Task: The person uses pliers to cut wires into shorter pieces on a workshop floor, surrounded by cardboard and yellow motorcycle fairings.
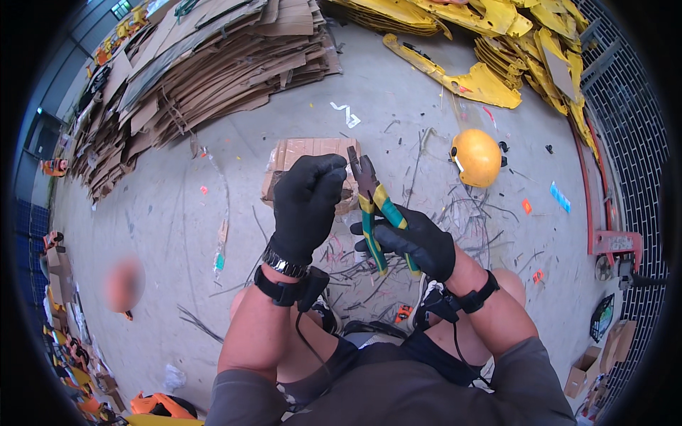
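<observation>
In the head view my right hand (413,239), in a black glove, holds a pair of pliers (378,207) with green and yellow handles. The jaws point up and away from me and stand slightly apart. Just left of them my left hand (311,205), also gloved in black, is raised with its fingers curled together; whether something thin is pinched in them cannot be told. Behind my left hand a piece of cardboard (314,150) lies on the concrete floor. Cut lengths of dark cable (351,274) and small coloured scraps lie scattered below my hands, around my shoes.
A yellow helmet (476,158) lies at the right. Flattened cardboard (213,85) is stacked at the upper left, yellow plastic panels (495,85) at the upper right. A red metal frame (615,242) stands by the right wall. Open cartons (583,370) are at the lower right.
</observation>
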Demonstrator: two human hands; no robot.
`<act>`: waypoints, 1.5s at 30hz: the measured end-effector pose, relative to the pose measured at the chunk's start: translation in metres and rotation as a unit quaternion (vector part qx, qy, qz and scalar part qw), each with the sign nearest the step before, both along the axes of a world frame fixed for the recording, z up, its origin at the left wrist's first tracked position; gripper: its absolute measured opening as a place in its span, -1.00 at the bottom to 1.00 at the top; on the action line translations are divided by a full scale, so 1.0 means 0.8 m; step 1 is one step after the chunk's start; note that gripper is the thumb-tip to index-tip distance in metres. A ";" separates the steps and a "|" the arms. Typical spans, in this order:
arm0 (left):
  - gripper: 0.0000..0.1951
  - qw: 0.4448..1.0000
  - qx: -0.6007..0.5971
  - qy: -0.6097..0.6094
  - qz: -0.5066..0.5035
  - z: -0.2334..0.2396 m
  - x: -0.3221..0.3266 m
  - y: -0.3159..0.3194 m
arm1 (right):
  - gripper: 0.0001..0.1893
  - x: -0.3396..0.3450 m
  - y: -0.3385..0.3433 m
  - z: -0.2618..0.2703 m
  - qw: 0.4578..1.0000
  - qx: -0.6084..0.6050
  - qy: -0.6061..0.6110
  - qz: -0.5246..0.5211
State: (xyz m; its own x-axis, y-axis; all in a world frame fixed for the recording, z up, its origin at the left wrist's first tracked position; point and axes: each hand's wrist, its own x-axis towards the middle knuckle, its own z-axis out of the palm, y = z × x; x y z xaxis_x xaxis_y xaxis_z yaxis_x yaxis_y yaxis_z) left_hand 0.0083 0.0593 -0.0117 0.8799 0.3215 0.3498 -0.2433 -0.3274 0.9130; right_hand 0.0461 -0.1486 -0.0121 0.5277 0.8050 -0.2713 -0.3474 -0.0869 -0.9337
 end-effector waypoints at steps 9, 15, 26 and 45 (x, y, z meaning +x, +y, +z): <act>-0.83 0.997 0.060 0.003 -0.041 -0.001 0.001 -0.001 | -0.48 0.011 -0.003 -0.001 0.996 -0.062 -0.061 0.000; -0.84 0.997 0.052 0.021 -0.051 -0.002 0.002 -0.004 | -0.44 0.010 -0.003 -0.005 0.968 -0.135 -0.210 -0.021; -0.84 0.989 -0.051 0.117 -0.068 0.009 -0.001 -0.012 | -0.34 0.020 -0.017 -0.013 0.839 -0.145 -0.518 -0.079; -0.89 0.989 -0.089 0.110 -0.038 0.028 -0.013 -0.035 | -0.42 0.024 -0.031 0.020 0.916 -0.142 -0.374 -0.006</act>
